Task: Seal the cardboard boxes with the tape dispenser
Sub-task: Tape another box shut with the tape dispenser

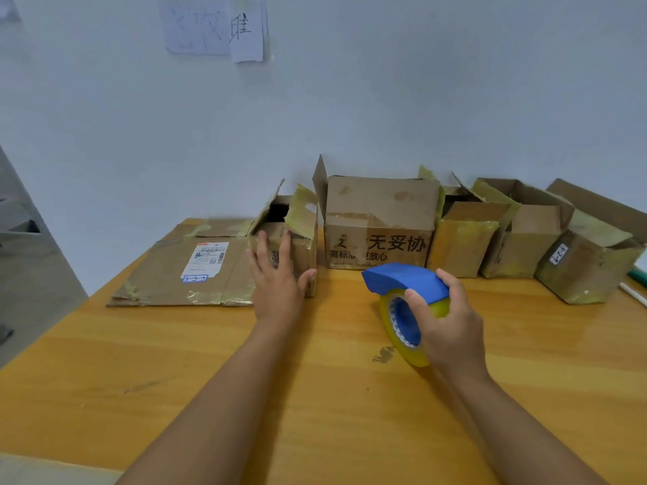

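Several worn cardboard boxes stand in a row along the wall at the back of the wooden table. The leftmost is a small open box with its flaps up. My left hand reaches to its front face with fingers spread and straight, thumb at its lower right corner. My right hand grips a blue tape dispenser with a yellowish tape roll, held just above the table in front of the large printed box.
A flattened carton with a shipping label lies left of the small box. Three more open boxes continue to the right. A green object and a white stick lie at the right edge. Paper notes hang on the wall.
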Available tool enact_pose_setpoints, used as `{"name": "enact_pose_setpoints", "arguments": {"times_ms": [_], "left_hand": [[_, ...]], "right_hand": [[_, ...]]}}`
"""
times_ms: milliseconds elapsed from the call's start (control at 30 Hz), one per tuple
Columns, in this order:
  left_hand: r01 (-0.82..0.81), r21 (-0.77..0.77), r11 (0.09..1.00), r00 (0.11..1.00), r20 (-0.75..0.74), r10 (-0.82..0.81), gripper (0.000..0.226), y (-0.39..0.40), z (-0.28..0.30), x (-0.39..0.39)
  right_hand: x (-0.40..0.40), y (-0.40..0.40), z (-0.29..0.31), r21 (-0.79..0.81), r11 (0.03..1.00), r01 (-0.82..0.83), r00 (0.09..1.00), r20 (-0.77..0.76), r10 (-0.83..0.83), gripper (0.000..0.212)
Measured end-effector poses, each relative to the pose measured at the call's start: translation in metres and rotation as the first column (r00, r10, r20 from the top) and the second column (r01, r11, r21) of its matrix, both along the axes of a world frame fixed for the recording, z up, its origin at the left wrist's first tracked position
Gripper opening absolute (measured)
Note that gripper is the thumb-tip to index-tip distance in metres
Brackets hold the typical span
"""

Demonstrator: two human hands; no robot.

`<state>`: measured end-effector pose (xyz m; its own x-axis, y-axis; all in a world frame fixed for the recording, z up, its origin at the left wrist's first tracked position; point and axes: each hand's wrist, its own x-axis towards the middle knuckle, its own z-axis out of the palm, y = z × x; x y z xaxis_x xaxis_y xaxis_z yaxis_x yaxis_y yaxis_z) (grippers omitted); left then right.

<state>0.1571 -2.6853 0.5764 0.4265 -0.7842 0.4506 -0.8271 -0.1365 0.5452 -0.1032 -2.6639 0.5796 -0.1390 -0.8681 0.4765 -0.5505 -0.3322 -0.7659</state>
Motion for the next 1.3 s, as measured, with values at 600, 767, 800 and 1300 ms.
{"name": "enact_pose_setpoints", "arguments": {"times_ms": [600, 767, 800, 1300], "left_hand": [[0.23, 0.295, 0.927, 0.96, 0.089, -0.266, 0.091, -0.092, 0.01, 0.027], [0.159, 0.194, 0.968, 0.968, 0.162, -0.192, 0.091, -0.054, 0.004, 0.045], [0.107, 0.202, 0.974, 0.975, 0.171, -0.143, 0.092, -0.045, 0.001, 0.053], [-0.147, 0.473, 0.868, 0.927, 0.372, -0.046, 0.051, 0.039, -0.005, 0.096]], "right_hand": [[0.017, -0.015, 0.004, 0.032, 0.997, 0.068, 0.997, -0.036, -0.067, 0.071], [0.019, -0.012, 0.003, 0.041, 0.994, 0.099, 0.994, -0.045, -0.097, 0.066], [0.019, -0.012, 0.003, 0.041, 0.994, 0.102, 0.994, -0.041, -0.1, 0.064], [0.023, -0.006, -0.001, 0.044, 0.991, 0.125, 0.992, -0.012, -0.125, 0.071]]}}
